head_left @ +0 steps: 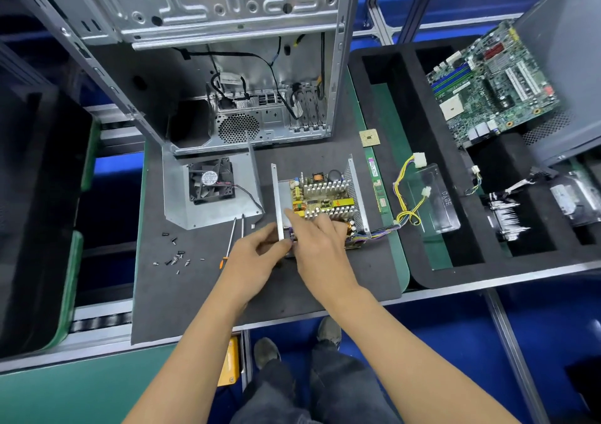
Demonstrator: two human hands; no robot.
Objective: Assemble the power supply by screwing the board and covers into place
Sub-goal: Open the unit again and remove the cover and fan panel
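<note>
The open power supply case [279, 196] sits on the dark mat, with its circuit board [322, 196] and heatsinks lying inside. My left hand [252, 254] grips the near end of the case's left wall between thumb and fingers. My right hand [317, 244] reaches over the board's near edge, fingers extended onto it. The metal cover with the black fan [211, 181] lies to the left. Two screwdrivers [231, 235] lie side by side near my left hand. Several loose screws [177, 256] are scattered at the mat's left.
An open computer case [227, 66] stands behind the work spot. A cable bundle [406, 196] runs right from the supply. A RAM stick [377, 179] and a CPU [369, 137] lie nearby. A black foam tray [406, 98] holds a motherboard [491, 85] and heatsink [507, 218].
</note>
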